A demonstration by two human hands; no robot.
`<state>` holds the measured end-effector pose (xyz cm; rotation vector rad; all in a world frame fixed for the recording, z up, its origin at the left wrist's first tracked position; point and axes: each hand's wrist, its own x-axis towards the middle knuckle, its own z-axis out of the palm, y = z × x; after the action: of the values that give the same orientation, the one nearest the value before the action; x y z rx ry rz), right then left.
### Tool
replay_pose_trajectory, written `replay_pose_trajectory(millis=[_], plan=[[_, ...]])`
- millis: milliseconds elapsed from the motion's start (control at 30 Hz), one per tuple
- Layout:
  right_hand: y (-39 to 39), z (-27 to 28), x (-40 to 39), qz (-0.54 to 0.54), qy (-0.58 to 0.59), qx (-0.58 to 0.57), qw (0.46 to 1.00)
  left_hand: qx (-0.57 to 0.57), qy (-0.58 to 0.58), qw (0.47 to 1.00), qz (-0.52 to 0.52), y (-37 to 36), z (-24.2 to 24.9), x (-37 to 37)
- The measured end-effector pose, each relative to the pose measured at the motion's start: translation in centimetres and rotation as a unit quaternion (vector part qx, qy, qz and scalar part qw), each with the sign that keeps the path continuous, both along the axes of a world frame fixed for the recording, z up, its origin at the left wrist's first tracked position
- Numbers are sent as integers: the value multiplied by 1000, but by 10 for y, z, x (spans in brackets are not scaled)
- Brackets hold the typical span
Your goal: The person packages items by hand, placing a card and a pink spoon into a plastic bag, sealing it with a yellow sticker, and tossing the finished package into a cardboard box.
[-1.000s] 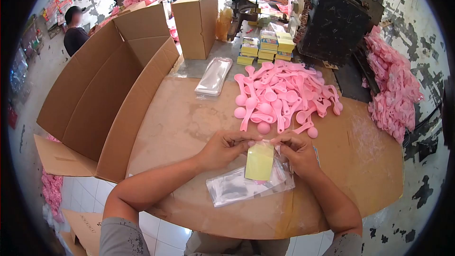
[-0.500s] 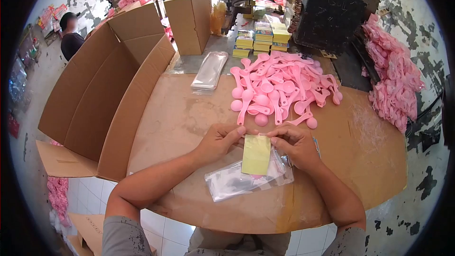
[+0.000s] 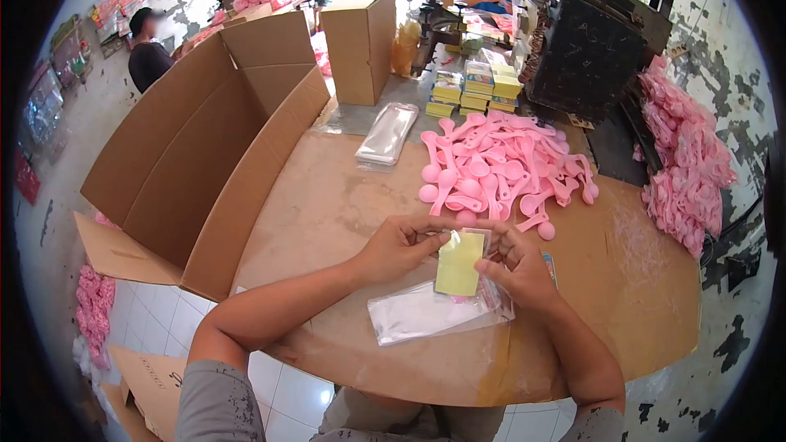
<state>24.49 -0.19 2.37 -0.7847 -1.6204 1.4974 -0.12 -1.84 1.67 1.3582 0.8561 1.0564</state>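
A yellow card (image 3: pixel 459 263) in a clear bag is held upright between my hands, with a bit of pink showing under its lower edge. My left hand (image 3: pixel 405 247) pinches the bag's top left corner. My right hand (image 3: pixel 517 266) grips its right side, thumb on the front of the card. Beneath them several flat clear plastic bags (image 3: pixel 417 313) lie on the cardboard-covered table (image 3: pixel 327 196). Just beyond my fingers is a heap of pink spoons (image 3: pixel 491 168).
An open cardboard box (image 3: pixel 196 131) stands at the left. A stack of clear bags (image 3: pixel 389 135), card piles (image 3: pixel 477 86) and a black machine (image 3: pixel 583 45) are farther back. Pink packed items (image 3: pixel 688 155) hang at the right. A person (image 3: pixel 149 53) is at the far left.
The view has shifted, so the scene sits slightly lower and farther right. My right thumb has moved onto the front of the card, and the clear bag's top edge now shows.
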Motion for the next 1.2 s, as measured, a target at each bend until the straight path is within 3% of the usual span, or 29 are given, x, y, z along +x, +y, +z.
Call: replay_pose_trajectory(millis=[267,367,567,667,733,767,800,867,967,1067,1133,1167,1200], plan=[[2,-4,7,0,-22,8,1000,45,-100,994,-7,-1,-4,6],[-2,4,6,-8,-14,13,1000,70,14,997,-16,-1,-9,2],[0,-3,8,5,48,7,999,4,-67,996,-55,3,0,-4],[5,-4,11,-32,34,30,998,57,23,998,29,14,22,-25],[13,-4,19,-33,6,52,998,53,28,986,158,28,43,-55],[17,-4,24,-34,-9,62,998,97,-109,963,228,45,37,-73],[20,-3,27,-44,-14,63,997,159,-160,937,267,59,44,-105],[27,0,31,-67,-21,65,995,149,-245,882,373,58,88,-140],[38,1,44,-95,-140,141,975,93,-465,800,367,50,115,-153],[35,27,49,-73,-264,220,936,85,-273,878,384,63,78,-122],[37,35,62,-42,-345,236,907,126,-75,955,259,53,46,-85],[39,41,70,-26,-386,246,889,89,-28,977,191,41,41,-57],[39,47,76,-7,-401,259,879,132,109,976,132,25,37,-35]])
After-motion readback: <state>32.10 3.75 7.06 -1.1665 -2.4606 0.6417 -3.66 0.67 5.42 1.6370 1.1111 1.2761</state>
